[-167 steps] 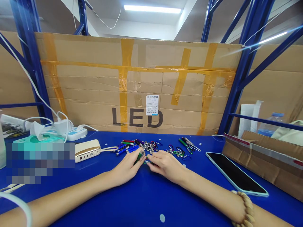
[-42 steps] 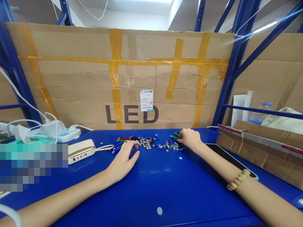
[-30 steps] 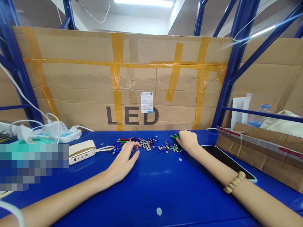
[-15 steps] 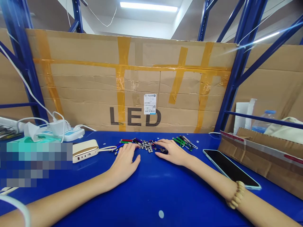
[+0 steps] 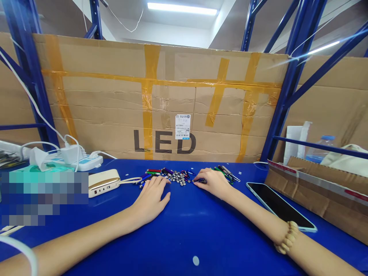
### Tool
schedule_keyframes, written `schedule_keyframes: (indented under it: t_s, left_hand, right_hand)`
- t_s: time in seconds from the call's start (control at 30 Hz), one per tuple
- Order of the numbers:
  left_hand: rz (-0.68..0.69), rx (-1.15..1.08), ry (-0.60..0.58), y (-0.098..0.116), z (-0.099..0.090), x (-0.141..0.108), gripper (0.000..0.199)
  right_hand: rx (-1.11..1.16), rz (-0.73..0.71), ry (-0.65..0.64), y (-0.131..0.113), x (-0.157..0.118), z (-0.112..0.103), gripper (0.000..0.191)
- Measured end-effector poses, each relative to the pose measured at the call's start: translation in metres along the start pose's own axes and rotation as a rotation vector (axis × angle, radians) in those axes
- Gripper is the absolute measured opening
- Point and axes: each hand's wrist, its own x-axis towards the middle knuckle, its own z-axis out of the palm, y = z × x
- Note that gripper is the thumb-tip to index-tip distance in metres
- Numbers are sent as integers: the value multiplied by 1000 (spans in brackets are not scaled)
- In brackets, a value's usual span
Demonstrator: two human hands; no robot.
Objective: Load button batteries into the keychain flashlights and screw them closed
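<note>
My left hand (image 5: 153,197) rests flat on the blue table, fingers stretched out and thumb apart, holding nothing. Its fingertips reach the near edge of several slim coloured metal tubes (image 5: 153,171), red, green, blue and purple. Right of them lies a loose heap of small silver discs (image 5: 178,178), which look like button cells. My right hand (image 5: 212,182) is beside the heap, with thumb and fingertips drawn together in a pinch. A small dark piece (image 5: 202,180) shows between thumb and fingers; what exactly the fingertips grip is too small to tell. Behind this hand lie more tubes with carabiner clips (image 5: 227,171).
A cream power bank (image 5: 104,183) with a strap lies left, near a white power strip (image 5: 86,163) with cables. On the right are a phone (image 5: 281,205) and an open cardboard box (image 5: 319,195). A large cardboard panel (image 5: 115,115) stands along the back.
My right hand has drawn its spread fingers together into a pinch over the small dark pieces and shifted slightly. My left hand has barely moved.
</note>
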Motion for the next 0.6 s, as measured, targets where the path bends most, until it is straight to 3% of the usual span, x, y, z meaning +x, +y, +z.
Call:
schedule_keyframes:
  t_s: [0.23, 0.6]
  left_hand:
    - [101, -148, -65, 0, -1, 2, 21]
    - [181, -268, -60, -5, 2, 1, 28]
  right_hand:
    - [230, -201, 13, -10, -3, 10, 27]
    - [279, -206, 1, -11, -3, 15, 26]
